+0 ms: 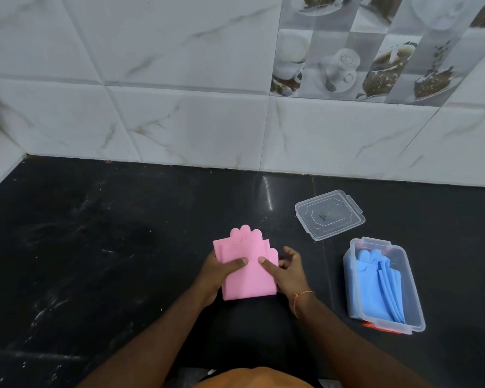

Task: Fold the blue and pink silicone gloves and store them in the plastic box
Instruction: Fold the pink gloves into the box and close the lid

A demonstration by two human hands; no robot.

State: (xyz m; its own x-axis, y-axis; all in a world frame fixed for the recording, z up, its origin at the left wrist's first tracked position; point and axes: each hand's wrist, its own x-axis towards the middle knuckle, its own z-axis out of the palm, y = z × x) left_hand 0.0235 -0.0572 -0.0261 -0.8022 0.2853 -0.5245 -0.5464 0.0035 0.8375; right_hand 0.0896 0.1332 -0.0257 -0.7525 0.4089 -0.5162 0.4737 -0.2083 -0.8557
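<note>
Lying folded on the black counter (95, 247), the pink gloves (247, 270) are pinned flat, seemingly to set the crease. Left hand (221, 275) grips the left edge, thumb on top; right hand (287, 271) presses with its thumb, other fingers loosely spread alongside. Blue gloves (375, 287) already fill the box (415, 312) at right, its lid (329, 215) set aside behind.
</note>
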